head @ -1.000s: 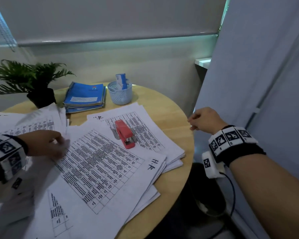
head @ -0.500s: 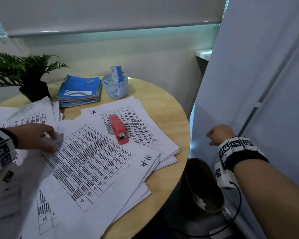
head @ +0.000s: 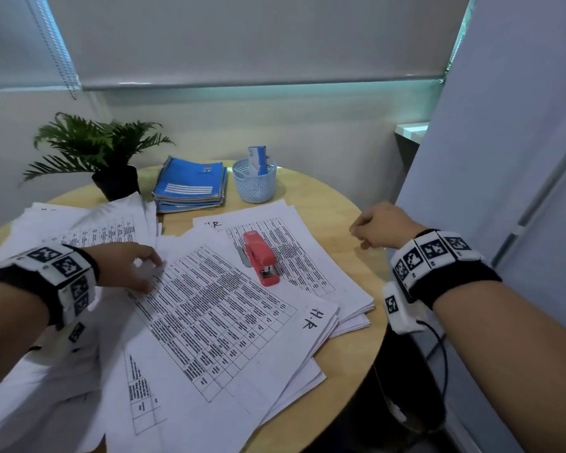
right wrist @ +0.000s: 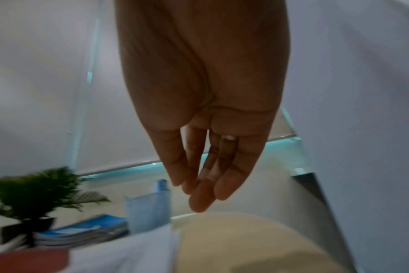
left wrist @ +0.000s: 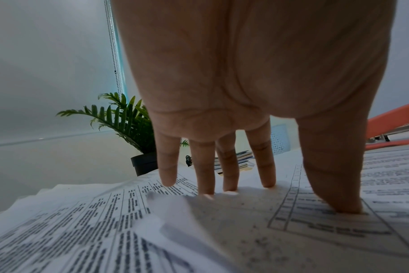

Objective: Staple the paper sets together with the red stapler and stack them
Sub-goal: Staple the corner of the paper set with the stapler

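Sheets of white printed paper (head: 216, 322) are sprawling over the round wooden surface (head: 337, 220). The left hand (head: 128, 266) is pressing straight fingertips (left wrist: 266, 177) on them, grasping nothing. The small red stapler (head: 260, 256) is lying on a farther stack. The right hand (head: 381, 225) is hovering loose and released at the edge.
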A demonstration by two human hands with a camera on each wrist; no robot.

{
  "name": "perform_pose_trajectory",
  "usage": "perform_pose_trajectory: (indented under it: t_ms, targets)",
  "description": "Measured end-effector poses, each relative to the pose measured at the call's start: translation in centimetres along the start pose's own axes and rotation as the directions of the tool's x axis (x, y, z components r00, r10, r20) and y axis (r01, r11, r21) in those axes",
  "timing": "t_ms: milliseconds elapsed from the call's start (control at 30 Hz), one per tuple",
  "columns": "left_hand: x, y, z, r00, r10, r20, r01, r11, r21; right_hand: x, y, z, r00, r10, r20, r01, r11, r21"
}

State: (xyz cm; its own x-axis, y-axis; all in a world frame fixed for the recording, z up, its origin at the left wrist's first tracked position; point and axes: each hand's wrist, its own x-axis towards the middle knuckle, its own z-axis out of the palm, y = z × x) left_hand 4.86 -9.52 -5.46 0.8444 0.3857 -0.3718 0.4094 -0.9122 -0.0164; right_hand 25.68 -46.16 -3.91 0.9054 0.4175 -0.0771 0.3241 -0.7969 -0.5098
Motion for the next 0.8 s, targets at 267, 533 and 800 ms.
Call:
perform_pose_trajectory:
  t_ms: [267, 533, 800]
  targets:
    - [-0.6, -0.7, 0.1, 0.997, 0.070, 0.032, -0.070, 0.997, 0.015, 0.7, -10.7, 4.7, 0.962, -0.034, 0.271, 0.089, 0.977, -0.192]
    - [-0.8, -0.2, 0.0, 0.993, 0.112, 0.037, -0.115, 0.989, 0.089, 0.6, -16.5, 9.4, 0.921, 0.040, 0.386, 0.053, 0.973, -0.226]
    - [-0.5, -0.2, 0.1, 0.980, 0.199, 0.011, -0.199, 0.975, 0.099, 0.3, -19.2, 13.1, 0.924, -0.074, 0.375, 0.246, 0.867, -0.434]
